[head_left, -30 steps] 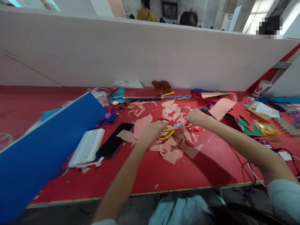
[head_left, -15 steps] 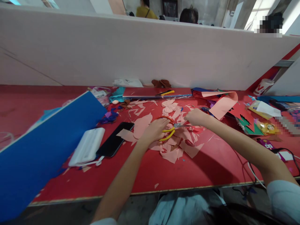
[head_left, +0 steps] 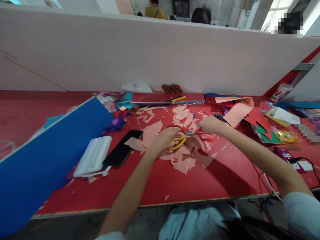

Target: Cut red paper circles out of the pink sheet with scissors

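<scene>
My left hand (head_left: 163,138) is wrapped round the yellow handles of a pair of scissors (head_left: 180,139), whose blades point right toward my right hand (head_left: 209,124). That hand is closed in a pinch at the blade tips, on a small red paper piece that I can barely make out. Both hands hover over a heap of pink paper scraps (head_left: 188,155) on the red table (head_left: 220,180).
A black phone (head_left: 122,148) and a white power bank (head_left: 93,156) lie left of the scraps, beside a big blue board (head_left: 47,156). Coloured paper sheets (head_left: 237,111), packets and a cable (head_left: 303,160) crowd the right. A white partition (head_left: 150,53) closes the far side, with people behind it.
Both hands have stayed nearly in place over the scraps. The scissors' handles have shifted slightly between the frames.
</scene>
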Motion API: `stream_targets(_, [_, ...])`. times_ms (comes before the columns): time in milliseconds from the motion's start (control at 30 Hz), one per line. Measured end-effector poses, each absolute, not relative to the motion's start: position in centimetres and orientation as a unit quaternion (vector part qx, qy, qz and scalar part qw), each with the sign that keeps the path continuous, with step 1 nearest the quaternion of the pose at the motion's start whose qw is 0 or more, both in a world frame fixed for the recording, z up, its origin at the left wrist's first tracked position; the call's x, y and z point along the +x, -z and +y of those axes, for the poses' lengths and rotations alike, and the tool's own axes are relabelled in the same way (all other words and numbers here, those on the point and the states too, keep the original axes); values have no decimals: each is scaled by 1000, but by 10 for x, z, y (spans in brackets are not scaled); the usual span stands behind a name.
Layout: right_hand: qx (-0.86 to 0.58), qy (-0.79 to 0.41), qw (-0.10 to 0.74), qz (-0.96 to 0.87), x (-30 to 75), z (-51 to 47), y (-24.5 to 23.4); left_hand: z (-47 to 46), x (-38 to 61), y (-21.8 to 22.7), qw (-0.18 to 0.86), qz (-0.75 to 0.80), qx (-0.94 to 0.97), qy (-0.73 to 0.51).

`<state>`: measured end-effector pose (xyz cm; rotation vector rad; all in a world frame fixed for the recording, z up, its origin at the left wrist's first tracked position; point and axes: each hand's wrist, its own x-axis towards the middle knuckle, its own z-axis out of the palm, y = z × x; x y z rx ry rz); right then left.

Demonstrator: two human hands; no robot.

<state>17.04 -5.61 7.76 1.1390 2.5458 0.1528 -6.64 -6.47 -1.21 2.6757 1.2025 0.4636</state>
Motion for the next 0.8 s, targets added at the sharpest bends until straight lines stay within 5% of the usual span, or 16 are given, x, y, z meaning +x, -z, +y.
stream_targets(800, [422, -35, 176, 889, 171, -58, -83, -65, -67, 12, 89, 425, 890, -137])
